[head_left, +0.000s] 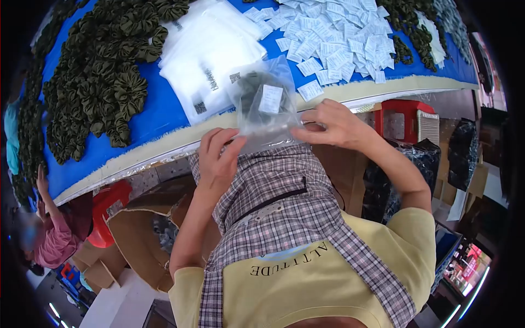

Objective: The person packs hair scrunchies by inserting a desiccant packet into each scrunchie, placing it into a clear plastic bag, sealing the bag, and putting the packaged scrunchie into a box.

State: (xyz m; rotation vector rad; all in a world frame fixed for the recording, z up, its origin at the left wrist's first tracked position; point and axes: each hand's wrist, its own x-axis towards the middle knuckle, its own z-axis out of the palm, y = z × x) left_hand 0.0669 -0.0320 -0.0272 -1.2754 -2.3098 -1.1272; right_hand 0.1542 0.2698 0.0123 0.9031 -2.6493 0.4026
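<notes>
A clear plastic bag (pixel 252 121) lies at the table's near edge, its lower edge towards my body. Inside it are a dark green scrunchie (pixel 249 86), partly veiled by the plastic, and a small white printed packet (pixel 270 99). My left hand (pixel 217 158) is closed at the bag's near left corner, thumb and fingers pinching the film. At the near right corner, my right hand (pixel 334 127) pinches the plastic between thumb and curled fingers. Just beyond the bag is a stack of flat clear bags (pixel 210 49) with printed marks.
Dark green scrunchies (pixel 98 82) are heaped on the blue table cover (pixel 164 104) at left. White printed packets (pixel 333 38) are piled at back right. Below the table stand an open cardboard box (pixel 136 229) and a red stool (pixel 396 117). Another person (pixel 57 238) works at far left.
</notes>
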